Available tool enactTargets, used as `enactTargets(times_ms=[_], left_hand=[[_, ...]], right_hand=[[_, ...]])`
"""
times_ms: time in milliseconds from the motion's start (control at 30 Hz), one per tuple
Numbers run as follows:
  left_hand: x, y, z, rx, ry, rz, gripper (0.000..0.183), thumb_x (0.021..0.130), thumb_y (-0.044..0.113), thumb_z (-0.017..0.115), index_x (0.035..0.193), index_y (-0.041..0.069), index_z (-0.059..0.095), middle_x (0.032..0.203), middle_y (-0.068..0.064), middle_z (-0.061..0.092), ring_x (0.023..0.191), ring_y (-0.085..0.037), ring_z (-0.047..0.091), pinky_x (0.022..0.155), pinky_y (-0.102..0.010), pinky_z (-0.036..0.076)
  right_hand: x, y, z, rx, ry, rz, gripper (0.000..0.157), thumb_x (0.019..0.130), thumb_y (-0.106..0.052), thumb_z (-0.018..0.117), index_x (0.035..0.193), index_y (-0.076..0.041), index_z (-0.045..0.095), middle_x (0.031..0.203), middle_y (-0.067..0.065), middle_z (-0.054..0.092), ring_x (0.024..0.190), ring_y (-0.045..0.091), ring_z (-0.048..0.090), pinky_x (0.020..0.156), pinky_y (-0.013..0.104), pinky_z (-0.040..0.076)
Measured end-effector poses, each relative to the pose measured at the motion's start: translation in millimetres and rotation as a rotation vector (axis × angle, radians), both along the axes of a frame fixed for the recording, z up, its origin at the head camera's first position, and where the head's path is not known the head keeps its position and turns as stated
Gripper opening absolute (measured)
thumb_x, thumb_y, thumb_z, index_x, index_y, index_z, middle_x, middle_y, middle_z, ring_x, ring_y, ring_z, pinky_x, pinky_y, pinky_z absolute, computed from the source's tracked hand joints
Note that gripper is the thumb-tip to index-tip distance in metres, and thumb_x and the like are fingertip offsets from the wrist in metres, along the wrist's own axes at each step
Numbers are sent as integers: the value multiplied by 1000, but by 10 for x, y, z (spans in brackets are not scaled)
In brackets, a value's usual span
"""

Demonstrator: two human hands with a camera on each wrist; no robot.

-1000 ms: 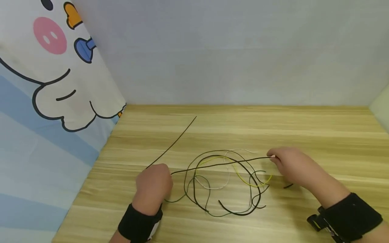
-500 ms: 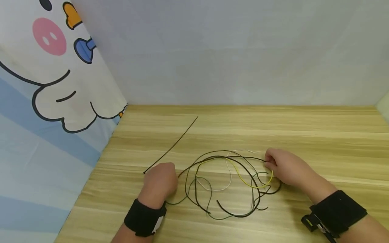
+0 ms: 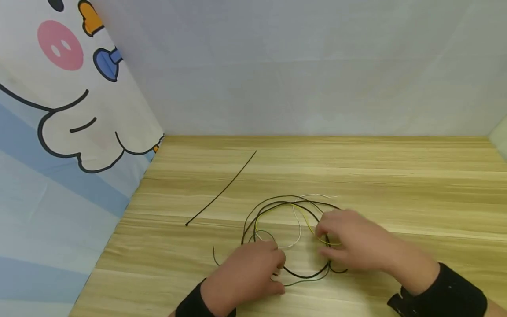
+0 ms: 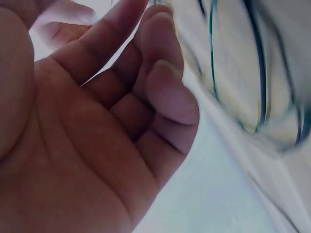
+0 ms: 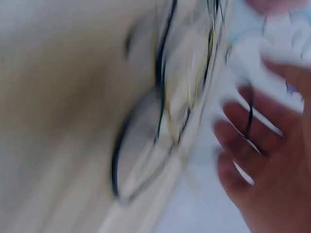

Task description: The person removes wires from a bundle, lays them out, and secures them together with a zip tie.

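Observation:
A loose coil of wires lies on the table, made up of black wires (image 3: 306,276), a yellow wire (image 3: 306,219), a white wire (image 3: 299,231) and a thin green wire (image 3: 303,282). Over its near left side is my left hand (image 3: 245,273), fingers loosely bent; its palm (image 4: 82,155) is bare in the left wrist view. My right hand (image 3: 356,240) hovers at the coil's right side, thumb and fingers apart. A dark strand (image 5: 250,114) crosses its fingers in the blurred right wrist view; whether it touches them I cannot tell. Both hands hide parts of the coil.
One straight black wire (image 3: 222,191) lies apart, slanting across the left of the wooden table (image 3: 416,171). Behind stands a pale wall (image 3: 317,70). A cloth with cartoon figures (image 3: 99,145) hangs along the left edge.
Both hands have let go of the black wire stretched between them, which now lies curved with the coil. They have moved inward and nearer over the coil. The separate straight wire stays put.

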State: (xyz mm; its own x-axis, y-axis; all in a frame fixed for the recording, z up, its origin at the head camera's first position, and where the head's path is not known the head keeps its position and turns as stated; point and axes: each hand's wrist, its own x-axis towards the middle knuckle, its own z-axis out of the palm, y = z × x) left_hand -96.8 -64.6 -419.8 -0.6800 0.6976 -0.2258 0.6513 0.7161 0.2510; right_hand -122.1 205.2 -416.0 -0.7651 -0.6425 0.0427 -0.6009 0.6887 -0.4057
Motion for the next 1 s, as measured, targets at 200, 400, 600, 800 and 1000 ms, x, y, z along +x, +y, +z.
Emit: enactTargets(times_ms=[200, 400, 600, 800, 1000], left_hand=[[33, 37, -85, -28, 58, -99, 24, 86, 30, 73, 67, 27, 58, 70, 14, 42, 63, -6, 42, 59, -22, 38], [-170, -50, 123, 146, 22, 57, 21, 97, 25, 61, 76, 25, 64, 65, 15, 47, 63, -6, 46, 67, -27, 45], [-420, 15, 192, 167, 74, 311, 17, 102, 27, 53, 97, 16, 65, 59, 9, 47, 51, -8, 44, 53, -26, 41], [-677, 152, -17, 7, 103, 440, 20, 100, 30, 56, 105, 12, 58, 60, 2, 49, 49, -14, 47, 45, -29, 40], [-820, 220, -187, -93, 84, 534, 47, 93, 40, 65, 129, 10, 54, 83, -7, 64, 73, -24, 61, 60, -37, 51]], right_hand=[[180, -175, -132, 63, -78, 188, 26, 76, -33, 80, 75, -30, 54, 76, -20, 44, 73, 2, 42, 76, 34, 40], [59, -95, 15, -56, -93, 75, 19, 91, -23, 69, 79, -32, 58, 75, -24, 49, 74, 1, 49, 79, 37, 42], [-154, -127, 141, -150, -222, -201, 14, 99, -17, 59, 112, -17, 61, 88, -7, 63, 72, 5, 55, 66, 33, 48], [-291, -229, -68, -52, -110, -277, 10, 95, -6, 59, 102, -10, 54, 82, -2, 57, 67, 12, 49, 63, 32, 45], [-362, -312, -212, 82, -40, -251, 17, 91, -19, 69, 101, -11, 58, 85, -2, 56, 72, 13, 51, 64, 33, 46]])
